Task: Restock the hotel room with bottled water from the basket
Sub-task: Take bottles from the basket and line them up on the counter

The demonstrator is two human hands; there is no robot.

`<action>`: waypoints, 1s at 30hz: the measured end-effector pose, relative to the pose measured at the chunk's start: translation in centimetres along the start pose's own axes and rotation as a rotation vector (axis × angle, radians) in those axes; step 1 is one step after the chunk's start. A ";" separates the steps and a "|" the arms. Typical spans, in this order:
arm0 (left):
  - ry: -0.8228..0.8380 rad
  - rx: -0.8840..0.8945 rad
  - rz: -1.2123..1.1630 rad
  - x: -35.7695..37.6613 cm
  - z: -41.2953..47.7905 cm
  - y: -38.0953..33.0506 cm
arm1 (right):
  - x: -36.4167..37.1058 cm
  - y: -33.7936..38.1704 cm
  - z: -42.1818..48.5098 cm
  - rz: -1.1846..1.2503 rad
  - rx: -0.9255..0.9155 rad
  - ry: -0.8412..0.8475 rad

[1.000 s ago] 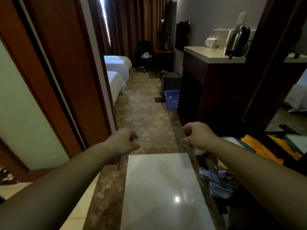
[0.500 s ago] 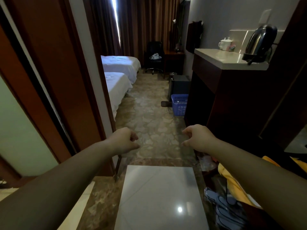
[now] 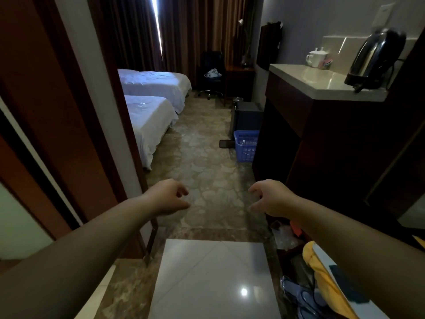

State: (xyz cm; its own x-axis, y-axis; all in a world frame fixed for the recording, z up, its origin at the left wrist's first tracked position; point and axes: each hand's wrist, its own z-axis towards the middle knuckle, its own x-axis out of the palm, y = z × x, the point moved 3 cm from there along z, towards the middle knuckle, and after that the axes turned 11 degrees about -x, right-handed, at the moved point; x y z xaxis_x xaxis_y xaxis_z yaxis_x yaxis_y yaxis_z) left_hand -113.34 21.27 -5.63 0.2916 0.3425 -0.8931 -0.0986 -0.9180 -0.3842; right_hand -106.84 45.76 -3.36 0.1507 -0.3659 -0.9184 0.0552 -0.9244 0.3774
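Both hands empty. Left hand (image 3: 169,196) and right hand (image 3: 269,198) are held out ahead at about one level, each grip released: fingers loosely hooked, thumb apart, nothing in them. The task's thing, the blue mesh basket (image 3: 245,146), stands on the patterned floor (image 3: 207,176) well beyond the hands, farther into the room. Through the mesh, pale clear shapes read as bottles (image 3: 243,142); the number cannot be told, nor whether they stand or lie. Step in hand, by my judgement: the approach to the basket, no bottle taken yet, so the task is at its start. To do it well: walk straight up the open strip of floor leading to the basket, stop close, bend over it and look in before reaching. Take the bottles by the body, one per hand, and lift clear of the rim so the light basket does not tip or drag. Just right of the basket, touching or nearly so, rises a dark cabinet (image 3: 310,139); its pale worktop (image 3: 322,81), above and right of the basket, looks the likely place to set water. It carries a kettle (image 3: 377,61), lid down, and white lidded cups (image 3: 316,56), contents hidden. Directly behind the basket sits a black box (image 3: 248,116), door shut. Left of the basket, across the floor, two beds (image 3: 149,120).
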 end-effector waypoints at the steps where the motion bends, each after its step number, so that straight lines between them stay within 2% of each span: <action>1: 0.000 0.000 0.008 -0.3 1.1 0.0 | -0.1 -0.1 1.0 -0.007 -0.001 0.019; 8: 0.010 0.026 0.100 -2.9 10.6 0.4 | -2.0 -0.7 9.6 -0.041 0.040 0.027; 18: 0.013 0.030 0.098 -7.8 22.6 3.3 | -4.0 1.0 21.9 -0.051 0.060 0.025; 30: 0.065 0.069 0.135 -8.9 33.2 3.1 | -5.0 -0.7 31.1 -0.034 0.092 -0.007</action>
State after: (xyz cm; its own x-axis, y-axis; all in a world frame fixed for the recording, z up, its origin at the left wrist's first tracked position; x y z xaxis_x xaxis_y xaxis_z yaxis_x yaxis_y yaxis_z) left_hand -147.80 22.03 -6.67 0.3321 0.2011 -0.9216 -0.2051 -0.9382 -0.2787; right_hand -138.36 44.90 -2.77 0.1432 -0.3348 -0.9314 -0.0313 -0.9421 0.3338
